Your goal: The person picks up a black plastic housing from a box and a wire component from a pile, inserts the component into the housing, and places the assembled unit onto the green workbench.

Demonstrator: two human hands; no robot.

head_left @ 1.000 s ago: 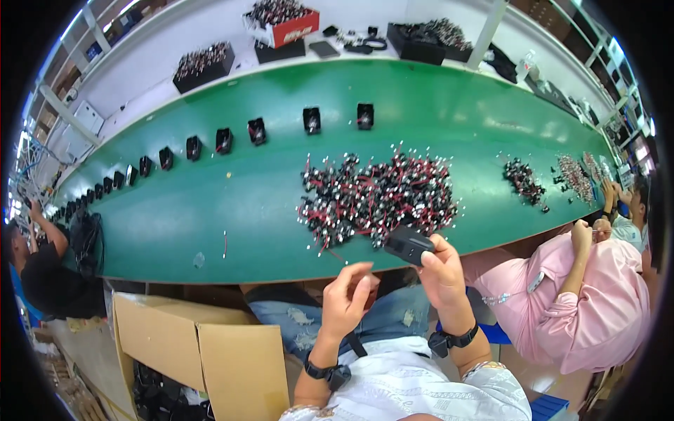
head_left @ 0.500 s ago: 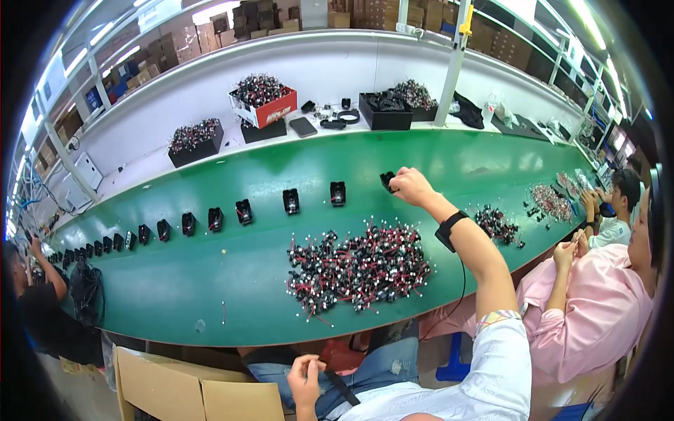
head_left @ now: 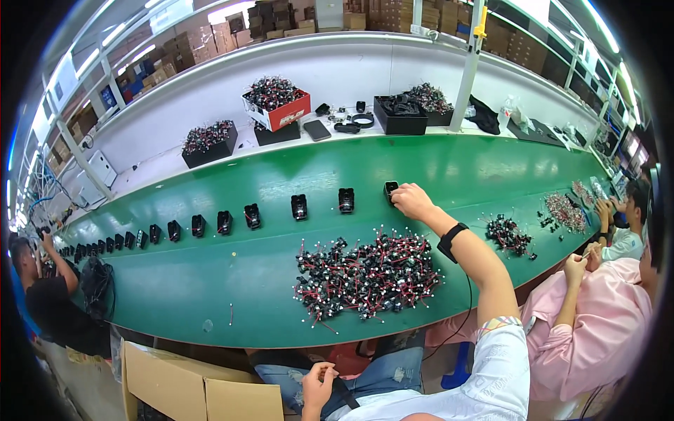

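My right hand (head_left: 413, 201) reaches over the green table (head_left: 175, 281). Its fingers are closed on a small black open-topped plastic housing (head_left: 391, 188) at the right end of a row. To the left stand more such housings, among them one (head_left: 346, 201) and another (head_left: 299, 207), with dark parts and bits of red wire inside. Nearer to me lies a big heap of small black parts with red wires and white connectors (head_left: 365, 274). Low over my lap, my left hand (head_left: 318, 386) has its fingers curled together; whatever they hold, if anything, is hidden.
Along the back shelf stand black boxes (head_left: 210, 144) and a red and white box (head_left: 277, 105), filled with wired parts, near a phone (head_left: 316, 130). A cardboard box (head_left: 203, 386) is below the table edge. Co-workers sit at right (head_left: 590, 302) and far left (head_left: 53, 302).
My right hand has lowered the black housing, which was tilted and now stands more upright in line with the row. My left hand stays over my lap. The view has shifted slightly.
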